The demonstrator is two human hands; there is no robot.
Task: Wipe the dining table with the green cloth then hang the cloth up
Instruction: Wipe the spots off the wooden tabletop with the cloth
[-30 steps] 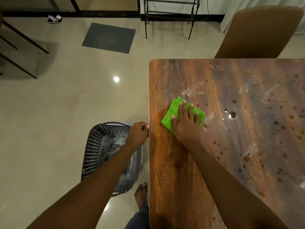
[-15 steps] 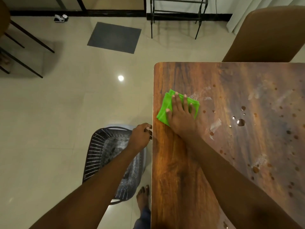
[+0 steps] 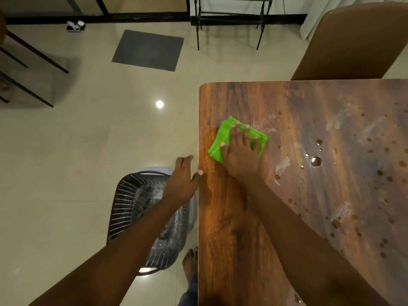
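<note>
Two hands in view, both at the dining table (image 3: 238,228), a wood-grain top with a rounded far-left corner.

- Right hand (image 3: 239,155): on the table near its left edge, toward the far-left corner. Palm down, fingers straight and spread, pressing flat on the green cloth. No finger curls round it.
- Green cloth (image 3: 217,142): folded pad lying on the tabletop under the right hand, just inside the table's left edge. Its left and far margins show past the fingers.
- Left hand (image 3: 181,184): off the table's left side, fingers extended and relaxed, holding nothing. The thumb tip touches the table's left edge, nearer the person than the cloth.
- Water drops (image 3: 315,161): clear beads on the tabletop, right of the cloth. Brownish spots are scattered further right across the table.
- White smears (image 3: 282,164): pale streaks on the tabletop between the cloth and the drops.
- Basket (image 3: 125,206): dark perforated plastic, on the floor just beside the table's left edge, partly under the left forearm.
- Bare foot (image 3: 191,261): on the floor against the table's left edge, at its near end.
- Brown chair (image 3: 353,40): at the table's far edge, toward the right.
- Grey mat (image 3: 148,49): on the floor, well beyond the table's far-left corner.
- Black metal frame (image 3: 229,18): by the wall, beyond the table's far edge.
</note>
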